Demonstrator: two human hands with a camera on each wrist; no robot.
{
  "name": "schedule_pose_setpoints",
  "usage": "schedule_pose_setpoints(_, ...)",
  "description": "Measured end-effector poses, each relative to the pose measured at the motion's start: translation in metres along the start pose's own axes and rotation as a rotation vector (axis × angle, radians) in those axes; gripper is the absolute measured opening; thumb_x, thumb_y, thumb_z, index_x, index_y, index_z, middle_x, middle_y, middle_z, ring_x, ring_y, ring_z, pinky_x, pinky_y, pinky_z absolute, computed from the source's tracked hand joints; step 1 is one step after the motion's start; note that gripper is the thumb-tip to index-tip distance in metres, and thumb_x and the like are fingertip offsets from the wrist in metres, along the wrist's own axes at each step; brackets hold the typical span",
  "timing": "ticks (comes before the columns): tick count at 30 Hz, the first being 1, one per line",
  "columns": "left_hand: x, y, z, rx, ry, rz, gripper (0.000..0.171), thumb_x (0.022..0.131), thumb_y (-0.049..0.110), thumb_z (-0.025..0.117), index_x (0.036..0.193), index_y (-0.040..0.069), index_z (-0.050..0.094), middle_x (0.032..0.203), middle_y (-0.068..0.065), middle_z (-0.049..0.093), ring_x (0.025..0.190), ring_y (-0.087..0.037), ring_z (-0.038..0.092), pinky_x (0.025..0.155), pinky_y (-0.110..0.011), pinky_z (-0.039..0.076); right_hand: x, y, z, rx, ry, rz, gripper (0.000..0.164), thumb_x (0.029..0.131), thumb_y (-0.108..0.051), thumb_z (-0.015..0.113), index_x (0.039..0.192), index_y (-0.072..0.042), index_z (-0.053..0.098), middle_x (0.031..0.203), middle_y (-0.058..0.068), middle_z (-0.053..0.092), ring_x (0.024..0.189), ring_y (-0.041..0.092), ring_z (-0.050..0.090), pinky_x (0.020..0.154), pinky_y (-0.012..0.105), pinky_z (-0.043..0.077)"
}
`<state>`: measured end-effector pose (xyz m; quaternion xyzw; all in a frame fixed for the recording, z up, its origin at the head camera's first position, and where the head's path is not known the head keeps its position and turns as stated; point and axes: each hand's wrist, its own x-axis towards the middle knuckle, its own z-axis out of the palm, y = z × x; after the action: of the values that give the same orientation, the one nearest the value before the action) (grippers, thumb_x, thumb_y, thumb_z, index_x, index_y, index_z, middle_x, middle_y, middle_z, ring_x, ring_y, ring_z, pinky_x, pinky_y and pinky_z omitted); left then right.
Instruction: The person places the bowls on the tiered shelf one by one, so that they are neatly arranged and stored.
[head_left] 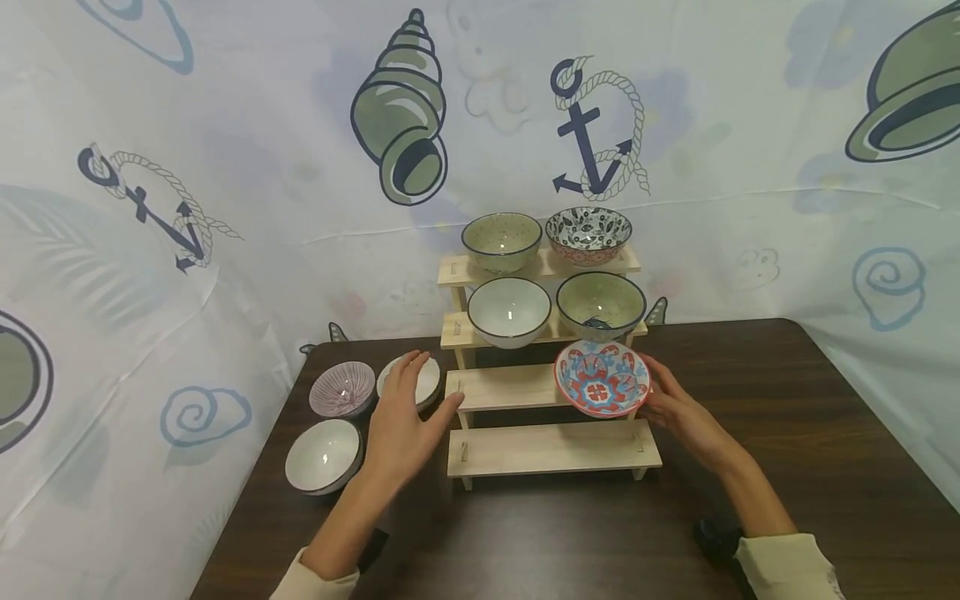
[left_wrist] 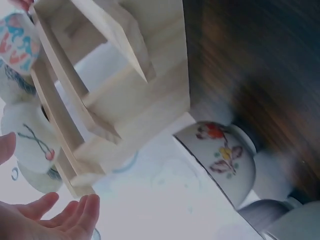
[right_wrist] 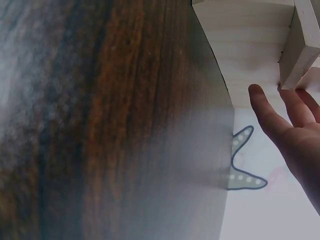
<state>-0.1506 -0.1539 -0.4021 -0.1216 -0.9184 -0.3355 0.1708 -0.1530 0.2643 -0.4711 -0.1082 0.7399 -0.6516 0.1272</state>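
Note:
At the right end of the second tier from the bottom of a wooden stand (head_left: 555,450) is a red, white and blue patterned bowl (head_left: 602,379), its inside facing the head camera. My right hand (head_left: 686,417) grips this bowl by its right edge, some fingers hidden behind it. In the right wrist view the fingers (right_wrist: 267,112) reach up beside the stand's pale wood (right_wrist: 255,45). My left hand (head_left: 405,421) is raised left of the stand, fingers spread and holding nothing. It partly covers a white bowl (head_left: 427,383) on the table in the head view.
On the upper tiers stand a speckled green bowl (head_left: 501,237), a black-patterned bowl (head_left: 588,233), a white bowl (head_left: 510,312) and an olive-green bowl (head_left: 600,304). A purple-striped bowl (head_left: 342,389) and another white bowl (head_left: 324,456) sit at the dark table's (head_left: 555,533) left.

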Motion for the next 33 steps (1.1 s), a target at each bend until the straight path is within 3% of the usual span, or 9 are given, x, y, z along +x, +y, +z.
schedule_pose_setpoints(2, 0.002, -0.004, -0.002, -0.011, 0.018, -0.010, 0.073, 0.094, 0.043, 0.074, 0.151, 0.007, 0.048, 0.157, -0.012, 0.045, 0.146, -0.036, 0.045, 0.111, -0.061, 0.043, 0.000, 0.000, 0.000, 0.011, -0.005, -0.007, 0.069, 0.113, -0.034, 0.039, 0.167, -0.024, -0.001, 0.173, 0.018, 0.007, 0.132, -0.012, 0.039, 0.102, 0.016, 0.044)
schedule_pose_setpoints(4, 0.004, -0.008, -0.003, -0.017, 0.028, -0.019, 0.072, 0.094, 0.043, 0.073, 0.151, 0.006, 0.048, 0.157, -0.012, 0.046, 0.145, -0.036, 0.045, 0.113, -0.061, 0.042, 0.000, 0.000, 0.000, 0.010, -0.006, -0.008, 0.069, 0.113, -0.033, 0.039, 0.167, -0.024, -0.001, 0.173, 0.018, 0.007, 0.131, -0.014, 0.039, 0.103, 0.018, 0.044)
schedule_pose_setpoints(9, 0.010, -0.022, -0.003, -0.030, 0.040, -0.052, 0.072, 0.094, 0.042, 0.073, 0.151, 0.006, 0.048, 0.158, -0.012, 0.046, 0.146, -0.036, 0.045, 0.115, -0.060, 0.039, 0.000, 0.001, -0.001, -0.015, 0.000, 0.000, 0.069, 0.113, -0.034, 0.039, 0.167, -0.023, -0.002, 0.173, 0.018, 0.008, 0.133, -0.010, 0.039, 0.116, 0.043, 0.039)
schedule_pose_setpoints(15, 0.015, -0.041, 0.002, -0.022, 0.047, -0.089, 0.071, 0.092, 0.042, 0.074, 0.149, 0.007, 0.050, 0.156, -0.015, 0.048, 0.145, -0.037, 0.045, 0.115, -0.060, 0.039, 0.000, 0.001, -0.001, -0.010, 0.000, -0.001, 0.069, 0.113, -0.034, 0.039, 0.167, -0.023, -0.001, 0.173, 0.019, 0.010, 0.130, -0.012, 0.043, 0.106, 0.025, 0.043)
schedule_pose_setpoints(21, 0.021, -0.060, 0.006, -0.004, -0.004, -0.149, 0.073, 0.091, 0.041, 0.075, 0.149, 0.005, 0.049, 0.155, -0.017, 0.047, 0.145, -0.038, 0.043, 0.117, -0.059, 0.037, 0.000, 0.002, -0.001, -0.011, -0.001, -0.008, 0.067, 0.113, -0.034, 0.039, 0.167, -0.025, 0.000, 0.173, 0.020, 0.012, 0.129, -0.013, 0.047, 0.110, 0.037, 0.042)
schedule_pose_setpoints(28, 0.029, -0.075, 0.011, 0.050, -0.040, -0.153, 0.085, 0.086, 0.048, 0.078, 0.150, 0.002, 0.047, 0.155, -0.020, 0.046, 0.146, -0.041, 0.041, 0.118, -0.061, 0.034, 0.000, 0.002, -0.001, 0.000, 0.002, -0.013, 0.068, 0.113, -0.034, 0.039, 0.167, -0.025, 0.000, 0.172, 0.021, 0.012, 0.129, -0.012, 0.047, 0.103, 0.024, 0.045)
schedule_pose_setpoints(33, 0.035, -0.083, 0.017, 0.080, -0.080, -0.156, 0.091, 0.085, 0.053, 0.079, 0.152, 0.002, 0.044, 0.160, -0.021, 0.040, 0.149, -0.043, 0.035, 0.120, -0.064, 0.027, 0.000, 0.002, -0.001, 0.012, 0.002, -0.008, 0.067, 0.113, -0.034, 0.040, 0.167, -0.027, 0.001, 0.173, 0.019, 0.010, 0.130, -0.012, 0.047, 0.104, 0.023, 0.044)
